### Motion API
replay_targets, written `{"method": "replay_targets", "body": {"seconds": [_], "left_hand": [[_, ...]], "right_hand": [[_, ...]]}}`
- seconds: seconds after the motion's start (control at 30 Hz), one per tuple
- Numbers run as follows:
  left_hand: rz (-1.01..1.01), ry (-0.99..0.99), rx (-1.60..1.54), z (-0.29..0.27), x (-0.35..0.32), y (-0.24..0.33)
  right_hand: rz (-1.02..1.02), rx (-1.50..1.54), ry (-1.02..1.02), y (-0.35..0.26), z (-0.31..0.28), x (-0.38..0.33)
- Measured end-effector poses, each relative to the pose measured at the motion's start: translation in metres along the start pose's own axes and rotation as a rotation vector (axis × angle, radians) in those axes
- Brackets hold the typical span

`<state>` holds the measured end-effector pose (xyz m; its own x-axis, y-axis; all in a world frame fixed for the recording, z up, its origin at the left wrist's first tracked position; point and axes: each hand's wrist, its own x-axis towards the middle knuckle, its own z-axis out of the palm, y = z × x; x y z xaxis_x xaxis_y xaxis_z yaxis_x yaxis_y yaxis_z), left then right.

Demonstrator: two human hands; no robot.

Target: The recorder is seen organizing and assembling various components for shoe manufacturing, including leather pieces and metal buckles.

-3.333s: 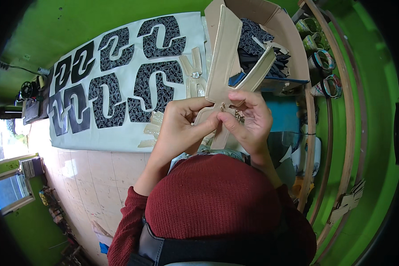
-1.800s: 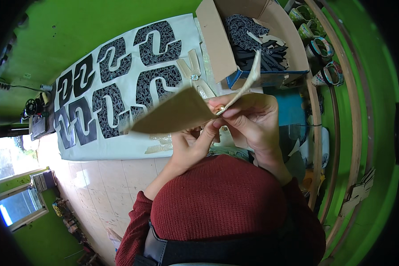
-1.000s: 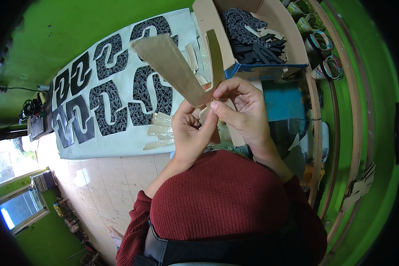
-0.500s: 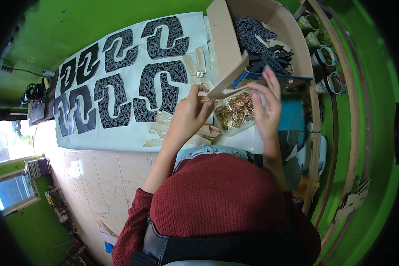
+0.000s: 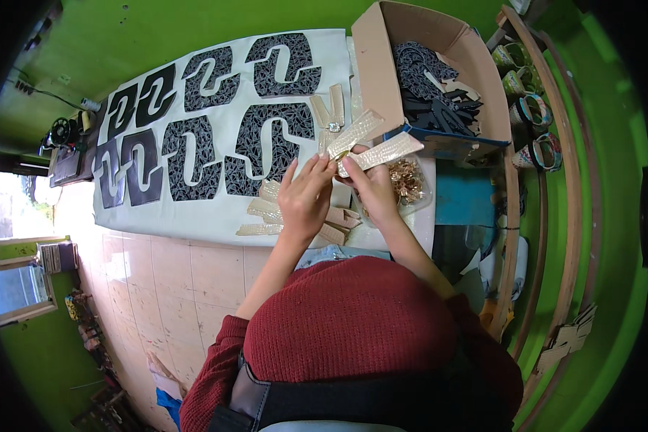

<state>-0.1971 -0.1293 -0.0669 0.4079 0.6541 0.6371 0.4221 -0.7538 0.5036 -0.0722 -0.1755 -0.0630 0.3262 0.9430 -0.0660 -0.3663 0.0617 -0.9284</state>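
Both hands meet above the front right of the table, over a beige, scaly-textured strap whose two arms spread away in a V. My left hand has its fingertips pressed together at the narrow end of the V. Thumb and fingers of my right hand pinch the same end, where a small gold-coloured bit shows, partly hidden. A clear plastic tub of shiny gold-coloured pieces stands beside and partly behind my right hand. Just beyond my left hand lies another V-shaped strap with a sparkling ornament at its joint.
More beige straps lie near the table's front edge. Several black and patterned sole-shaped cutouts cover the white table sheet. An open cardboard box with dark cut pieces stands at the back right, next to a wooden rack.
My right hand, fingers spread over the tub before, has come left and closed on the strap. The strap's two arms have swung apart into a V. The view has shifted slightly.
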Motion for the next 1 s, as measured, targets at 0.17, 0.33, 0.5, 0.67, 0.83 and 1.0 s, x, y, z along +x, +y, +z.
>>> {"method": "replay_targets", "body": {"seconds": [0.17,0.33,0.5,0.67,0.83,1.0], "left_hand": [[-0.137,-0.132,-0.180,-0.012,-0.008,-0.006],[-0.643,-0.193,-0.660,-0.013,-0.009,-0.025],[-0.777,-0.243,-0.836,0.015,-0.031,-0.049],[-0.893,-0.254,-0.855,0.038,-0.040,-0.053],[-0.848,-0.278,-0.879,0.060,-0.034,-0.078],[-0.759,-0.283,-0.841,0.091,-0.002,-0.089]], "right_hand": [[0.102,0.037,0.015,-0.003,-0.010,0.019],[0.206,-0.098,-0.092,-0.007,-0.015,0.030],[0.217,-0.151,-0.133,0.014,-0.016,0.042],[0.192,-0.189,-0.004,0.051,-0.025,0.048],[0.132,-0.337,-0.016,0.080,-0.036,0.089],[-0.113,-0.661,0.203,0.120,-0.067,0.149]]}}
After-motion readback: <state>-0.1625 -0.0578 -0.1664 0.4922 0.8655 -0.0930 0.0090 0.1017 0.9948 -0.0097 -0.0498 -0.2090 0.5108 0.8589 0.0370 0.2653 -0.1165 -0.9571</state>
